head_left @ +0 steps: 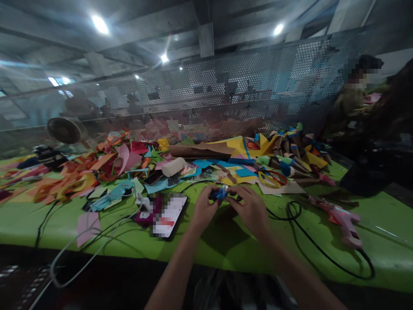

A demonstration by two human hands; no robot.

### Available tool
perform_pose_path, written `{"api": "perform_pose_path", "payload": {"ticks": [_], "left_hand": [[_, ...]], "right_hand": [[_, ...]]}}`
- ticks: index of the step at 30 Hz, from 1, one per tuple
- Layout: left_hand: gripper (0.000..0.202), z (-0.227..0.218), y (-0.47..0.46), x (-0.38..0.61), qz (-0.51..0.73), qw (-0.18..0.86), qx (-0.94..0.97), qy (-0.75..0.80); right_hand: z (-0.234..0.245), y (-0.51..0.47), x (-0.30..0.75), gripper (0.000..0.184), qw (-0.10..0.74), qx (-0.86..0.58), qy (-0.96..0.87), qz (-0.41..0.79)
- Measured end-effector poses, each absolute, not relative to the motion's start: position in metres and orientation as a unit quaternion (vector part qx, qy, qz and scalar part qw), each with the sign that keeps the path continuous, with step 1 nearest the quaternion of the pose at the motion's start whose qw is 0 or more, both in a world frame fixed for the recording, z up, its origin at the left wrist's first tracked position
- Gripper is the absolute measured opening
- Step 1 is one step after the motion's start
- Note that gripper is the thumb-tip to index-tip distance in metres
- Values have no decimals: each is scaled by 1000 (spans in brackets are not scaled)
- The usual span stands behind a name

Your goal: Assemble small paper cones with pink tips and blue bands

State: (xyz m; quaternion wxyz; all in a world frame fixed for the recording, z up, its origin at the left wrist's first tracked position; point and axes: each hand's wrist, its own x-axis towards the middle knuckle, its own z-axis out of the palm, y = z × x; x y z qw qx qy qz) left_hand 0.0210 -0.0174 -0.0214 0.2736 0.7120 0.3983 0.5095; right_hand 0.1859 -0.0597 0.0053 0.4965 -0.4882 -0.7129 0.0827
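Observation:
My left hand [204,207] and my right hand [249,207] meet above the green table [226,241], near its front edge. Both pinch a small blue paper piece [220,193] between their fingertips. What shape the piece has is too small to tell. A phone [167,211] lies flat just left of my left hand.
Heaps of coloured paper scraps [97,168] cover the back of the table, with paper cones [290,150] at the right. A pink glue gun [345,219] and its black cable [309,241] lie at right. Scissors [272,177], a fan [64,129], a mesh screen behind. A person [358,94] sits far right.

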Motion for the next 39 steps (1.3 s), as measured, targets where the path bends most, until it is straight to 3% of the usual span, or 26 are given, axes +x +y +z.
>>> {"api": "perform_pose_path", "payload": {"ticks": [9, 15, 20, 32, 39], "left_hand": [[22, -16, -20, 21, 493, 311, 702, 410], [30, -12, -25, 17, 466, 434, 667, 387], [29, -11, -26, 19, 463, 424, 673, 391], [18, -8, -26, 23, 480, 377, 674, 417], [17, -10, -24, 23, 493, 331, 683, 426]], "right_hand": [[7, -61, 184, 6, 499, -485, -716, 56], [5, -60, 184, 5, 498, -498, -710, 27], [4, -59, 183, 6, 512, -479, -713, 25], [7, -61, 182, 5, 514, -490, -691, 133], [4, -58, 184, 12, 542, -486, -617, 300]]}}
